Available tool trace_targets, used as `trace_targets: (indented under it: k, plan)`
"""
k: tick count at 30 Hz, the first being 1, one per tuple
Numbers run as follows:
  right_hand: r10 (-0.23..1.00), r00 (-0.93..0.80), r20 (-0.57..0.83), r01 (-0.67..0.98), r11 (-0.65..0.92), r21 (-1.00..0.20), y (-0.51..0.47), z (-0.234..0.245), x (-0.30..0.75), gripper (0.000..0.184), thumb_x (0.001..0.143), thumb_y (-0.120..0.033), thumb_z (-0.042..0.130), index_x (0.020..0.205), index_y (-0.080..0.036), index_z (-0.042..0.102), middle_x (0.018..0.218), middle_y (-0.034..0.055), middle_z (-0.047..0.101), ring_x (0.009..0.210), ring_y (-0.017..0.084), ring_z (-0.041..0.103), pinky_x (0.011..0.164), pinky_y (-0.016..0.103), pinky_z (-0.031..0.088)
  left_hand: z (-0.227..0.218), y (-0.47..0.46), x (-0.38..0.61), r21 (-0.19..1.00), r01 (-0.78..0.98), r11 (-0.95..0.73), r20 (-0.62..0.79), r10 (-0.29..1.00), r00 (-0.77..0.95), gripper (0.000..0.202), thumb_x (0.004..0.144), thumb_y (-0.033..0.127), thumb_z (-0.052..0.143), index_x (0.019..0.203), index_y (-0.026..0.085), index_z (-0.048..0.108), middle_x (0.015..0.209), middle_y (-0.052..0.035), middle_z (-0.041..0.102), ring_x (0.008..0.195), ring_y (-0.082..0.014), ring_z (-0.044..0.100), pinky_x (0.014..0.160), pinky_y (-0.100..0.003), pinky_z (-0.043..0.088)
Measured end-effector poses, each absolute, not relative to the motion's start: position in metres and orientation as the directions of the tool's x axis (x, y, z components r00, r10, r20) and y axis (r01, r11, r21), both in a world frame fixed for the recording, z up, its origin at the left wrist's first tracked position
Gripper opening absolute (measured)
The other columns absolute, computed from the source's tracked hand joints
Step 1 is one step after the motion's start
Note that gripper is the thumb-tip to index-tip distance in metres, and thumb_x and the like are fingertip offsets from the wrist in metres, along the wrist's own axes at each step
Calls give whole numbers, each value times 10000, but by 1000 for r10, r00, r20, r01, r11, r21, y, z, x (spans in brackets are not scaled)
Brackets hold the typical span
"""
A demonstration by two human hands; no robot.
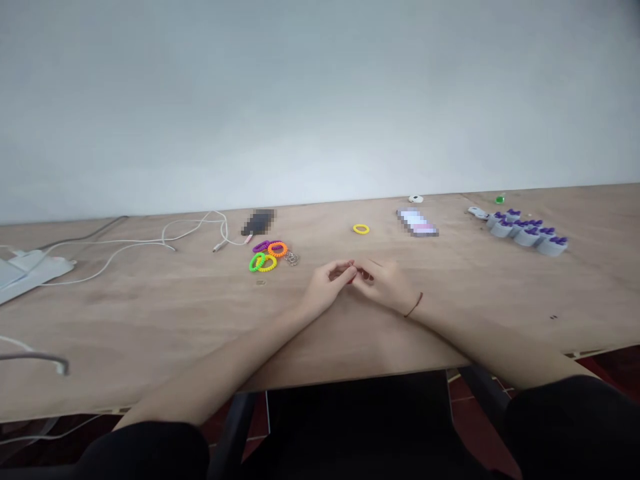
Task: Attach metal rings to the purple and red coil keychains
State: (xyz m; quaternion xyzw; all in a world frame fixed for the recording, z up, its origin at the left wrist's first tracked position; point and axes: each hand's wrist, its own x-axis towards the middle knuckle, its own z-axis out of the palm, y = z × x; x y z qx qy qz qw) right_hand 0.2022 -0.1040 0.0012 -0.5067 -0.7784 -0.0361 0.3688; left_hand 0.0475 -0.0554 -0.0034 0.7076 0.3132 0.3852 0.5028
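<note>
My left hand (327,285) and my right hand (386,283) meet fingertip to fingertip just above the table. Both pinch a small red band (351,281), mostly hidden by the fingers; its exact kind does not show clearly. To the left of my hands lies a cluster of spiral coil wristbands: a purple one (261,247), an orange one (278,249), a green one (257,262) and a yellow one (270,265). Small metal rings (291,258) lie against the cluster. Beyond my hands is a single yellow coil wristband (361,229).
A blurred dark phone (259,221) with a white cable (220,243) lies at the back left, a blurred lit phone (418,222) at the back right. White-and-purple containers (526,237) stand on the right. A white power strip (43,270) lies far left. A small metal piece (261,283) lies near the wristbands.
</note>
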Motion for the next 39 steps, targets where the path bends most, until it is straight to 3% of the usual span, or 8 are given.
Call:
trace_targets:
  k: [13, 18, 23, 26, 29, 33, 36, 39]
  plan:
    - [668, -200, 717, 850, 482, -212, -104, 1, 196, 85, 771, -217, 504, 707, -171, 535, 606, -11, 601, 495, 89, 513, 496, 217, 304, -1, -59, 50, 933, 76, -352, 284, 849, 445, 244, 762, 272, 545, 931, 122, 638, 930, -76, 691, 884, -201, 633, 822, -320, 490]
    - [616, -307, 725, 842, 532, -95, -105, 2, 195, 87, 794, -196, 487, 807, -169, 569, 716, 11, 636, 583, 108, 533, 548, 231, 324, -1, -59, 48, 908, 91, -409, 337, 841, 423, 224, 737, 159, 468, 902, 129, 617, 863, -41, 677, 827, -165, 622, 781, -289, 486]
    - [617, -395, 680, 822, 569, -38, -104, 1, 200, 145, 849, -216, 445, 861, -168, 581, 794, 42, 649, 642, 127, 535, 558, 241, 320, -1, -58, 45, 911, 91, -402, 321, 829, 457, 209, 757, 185, 451, 907, 134, 588, 851, -34, 650, 799, -148, 602, 733, -271, 484]
    - [620, -414, 666, 832, 554, 2, -102, 0, 204, 169, 870, -218, 419, 878, -167, 581, 814, 49, 642, 662, 134, 536, 548, 249, 306, 1, -55, 43, 854, 219, -472, 350, 832, 430, 229, 759, 214, 479, 960, 154, 570, 883, -27, 621, 781, -136, 577, 702, -254, 464]
    - [617, -436, 655, 838, 544, 45, -100, -1, 206, 167, 871, -194, 409, 870, -166, 573, 822, 49, 633, 682, 138, 537, 544, 256, 296, 5, -53, 40, 751, 392, -531, 387, 835, 390, 220, 747, 284, 540, 932, 168, 561, 796, -4, 583, 719, -127, 534, 652, -238, 425]
    - [612, -458, 644, 839, 537, 87, -99, -3, 205, 163, 871, -178, 404, 843, -156, 564, 789, 59, 614, 692, 150, 526, 559, 262, 301, 13, -55, 37, 706, 418, -571, 335, 790, 513, 184, 813, 307, 457, 816, 168, 577, 677, 16, 566, 621, -114, 492, 603, -229, 389]
    - [648, -438, 624, 836, 548, 17, -100, -2, 204, 178, 874, -192, 401, 803, -157, 560, 771, 67, 592, 706, 161, 517, 571, 264, 319, 15, -56, 37, 733, 382, -564, 309, 775, 551, 200, 826, 296, 439, 789, 161, 582, 701, 9, 595, 641, -117, 512, 609, -227, 388]
    - [725, -345, 596, 768, 583, -265, -99, 3, 204, 183, 879, -265, 418, 835, -169, 568, 803, 57, 583, 744, 159, 523, 642, 268, 377, 17, -54, 35, 781, 326, -533, 280, 765, 580, 204, 822, 302, 449, 761, 155, 576, 729, 5, 605, 680, -122, 526, 635, -227, 391]
